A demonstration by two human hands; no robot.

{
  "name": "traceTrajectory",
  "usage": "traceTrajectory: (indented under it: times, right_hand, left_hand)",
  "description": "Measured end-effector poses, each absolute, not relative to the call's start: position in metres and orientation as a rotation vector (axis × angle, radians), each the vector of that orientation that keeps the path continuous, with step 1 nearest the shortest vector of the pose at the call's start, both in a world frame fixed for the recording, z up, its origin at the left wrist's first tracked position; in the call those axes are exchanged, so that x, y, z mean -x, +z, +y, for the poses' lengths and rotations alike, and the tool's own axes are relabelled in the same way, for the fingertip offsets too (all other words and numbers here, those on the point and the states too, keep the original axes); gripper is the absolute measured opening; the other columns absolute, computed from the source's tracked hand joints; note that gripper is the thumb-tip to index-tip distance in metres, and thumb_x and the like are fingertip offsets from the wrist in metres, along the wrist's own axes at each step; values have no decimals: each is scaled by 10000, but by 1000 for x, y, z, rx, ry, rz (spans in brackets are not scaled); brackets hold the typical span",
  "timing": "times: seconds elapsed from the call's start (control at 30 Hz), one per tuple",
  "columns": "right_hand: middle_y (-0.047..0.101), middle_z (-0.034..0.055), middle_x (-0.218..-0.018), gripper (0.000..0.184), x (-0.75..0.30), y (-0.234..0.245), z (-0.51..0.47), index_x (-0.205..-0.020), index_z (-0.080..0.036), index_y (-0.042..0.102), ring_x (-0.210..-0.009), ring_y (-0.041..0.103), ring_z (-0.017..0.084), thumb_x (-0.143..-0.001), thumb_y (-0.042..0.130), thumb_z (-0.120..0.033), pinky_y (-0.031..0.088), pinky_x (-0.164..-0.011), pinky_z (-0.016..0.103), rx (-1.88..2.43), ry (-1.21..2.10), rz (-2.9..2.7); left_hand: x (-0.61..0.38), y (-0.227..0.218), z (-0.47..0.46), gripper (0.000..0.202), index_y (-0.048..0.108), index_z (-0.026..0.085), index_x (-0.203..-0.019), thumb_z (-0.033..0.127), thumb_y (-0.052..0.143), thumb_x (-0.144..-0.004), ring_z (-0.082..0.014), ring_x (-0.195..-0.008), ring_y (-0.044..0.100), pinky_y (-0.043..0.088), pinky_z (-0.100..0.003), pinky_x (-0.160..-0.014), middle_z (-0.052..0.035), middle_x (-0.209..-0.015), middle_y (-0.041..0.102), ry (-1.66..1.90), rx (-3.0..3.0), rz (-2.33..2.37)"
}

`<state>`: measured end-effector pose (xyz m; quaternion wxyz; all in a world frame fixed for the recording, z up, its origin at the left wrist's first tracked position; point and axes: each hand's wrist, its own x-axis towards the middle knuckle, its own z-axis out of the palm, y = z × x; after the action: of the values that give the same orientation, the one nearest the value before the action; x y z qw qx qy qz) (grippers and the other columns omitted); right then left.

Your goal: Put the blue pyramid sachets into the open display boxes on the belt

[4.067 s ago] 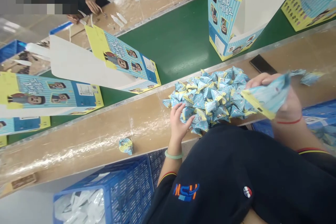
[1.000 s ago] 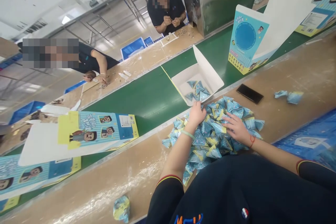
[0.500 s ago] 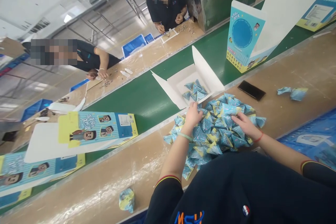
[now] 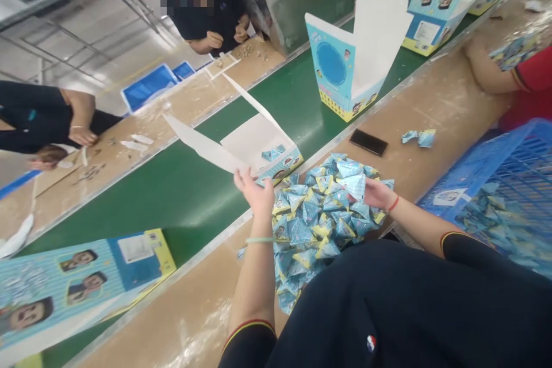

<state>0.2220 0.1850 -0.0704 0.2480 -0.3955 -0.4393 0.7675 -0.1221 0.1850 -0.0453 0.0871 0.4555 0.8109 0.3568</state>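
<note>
My left hand [image 4: 256, 192] is at the near left corner of an open white-lined carton [image 4: 245, 138], fingers apart, seemingly touching its edge. A few blue pouches [image 4: 273, 153] show inside this carton; its printed front wall hides the rest. Between the fingers of my right hand [image 4: 378, 193] is a light-blue triangular pouch [image 4: 354, 186], raised at the right side of a large heap of pouches [image 4: 321, 218]. The heap of blue and yellow pouches lies on the bench right in front of my body.
A green belt [image 4: 194, 201] runs diagonally, bearing more printed cartons [image 4: 338, 69]. A black phone [image 4: 368, 142] and two loose pouches [image 4: 426, 138] lie on the bench. At right are a blue crate [image 4: 509, 184] and a red-sleeved person's arm [image 4: 491, 72]. Two people sit across the belt.
The view has swung right. The carton has shifted left relative to the phone, and its printed front now shows. My left hand has spread its fingers; my right hand has lifted a pouch.
</note>
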Motion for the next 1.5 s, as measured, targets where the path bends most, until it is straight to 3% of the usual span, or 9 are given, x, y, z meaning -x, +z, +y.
traceTrajectory:
  times: [0.13, 0.27, 0.4, 0.6, 0.7, 0.9, 1.17, 1.33, 1.5]
  right_hand:
    - [746, 119, -1020, 538, -243, -67, 209, -1145, -249, 600, -990, 718, 299, -888, 429, -690, 544, -905, 476, 1092, 1902, -1217]
    - [724, 41, -921, 422, -262, -51, 277, -1063, -277, 555, -839, 714, 230, -818, 650, -606, 579, -814, 406, 1207, 1620, -1000]
    - [658, -25, -818, 408, -261, -14, 379, -994, -266, 526, -668, 647, 134, -807, 734, -562, 581, -782, 325, 1252, 1359, -854]
    - [624, 92, -1135, 616, -243, 14, 470, -1237, -233, 495, -869, 672, 197, -834, 697, -652, 592, -799, 385, 1501, 1154, -981]
    - [598, 114, -1196, 552, -245, 0, 459, -1278, -219, 499, -912, 659, 206, -859, 697, -519, 589, -761, 357, 1574, 1062, -1005]
    - [658, 34, -917, 114, -249, -38, 385, -956, -192, 611, -784, 655, 135, -859, 663, -221, 558, -759, 276, 1578, 1223, -1216]
    - [762, 60, -908, 147, -220, -70, 291, -908, -186, 722, -862, 693, 220, -819, 700, -302, 578, -892, 412, 1418, 1341, -1805]
    - [776, 51, -923, 124, -179, -84, 265, -892, -204, 735, -884, 718, 226, -835, 671, -293, 584, -890, 406, 1249, 1394, -1980]
    - [774, 74, -973, 167, -157, -86, 254, -931, -198, 734, -919, 716, 236, -870, 639, -322, 582, -902, 410, 1162, 1402, -2000]
  left_hand:
    - [129, -48, 155, 357, 625, 141, -1162, 216, 547, -822, -240, -1038, 655, 564, -358, -809, -201, -1369, 554, 1443, -1519, 2398]
    - [147, -64, 145, 225, 688, 220, -998, 296, 531, -857, -266, -1018, 682, 575, -394, -852, -95, -1039, 715, 1036, -1693, 2137]
    - [156, -84, 155, 305, 708, 245, -1070, 366, 564, -831, -305, -1141, 675, 585, -437, -920, -98, -1172, 734, 570, -1719, 1907]
    - [144, -91, 173, 380, 693, 180, -1195, 321, 542, -875, -302, -1259, 636, 470, -464, -1126, -141, -1267, 712, 303, -1764, 1908]
    - [132, -85, 183, 404, 681, 148, -1237, 274, 550, -876, -307, -1337, 590, 440, -437, -1155, -169, -1347, 675, 153, -1717, 1961]
    - [125, -92, 206, 510, 640, 164, -1352, 267, 639, -853, -305, -1418, 521, 375, -388, -1199, -161, -1471, 604, 49, -1592, 1945]
    - [107, -120, 226, 773, 447, 180, -1541, 294, 704, -821, -304, -1439, 497, 413, -381, -1159, -193, -1577, 482, 12, -1549, 1915]
    - [95, -123, 237, 609, 724, 253, -1242, 346, 868, -657, -314, -1376, 553, 447, -352, -1132, -115, -1500, 567, 23, -1596, 1792]
    - [84, -115, 241, 237, 800, 206, -851, 181, 868, -625, -286, -1163, 678, 513, -330, -1064, -92, -1237, 697, 99, -1629, 1765]
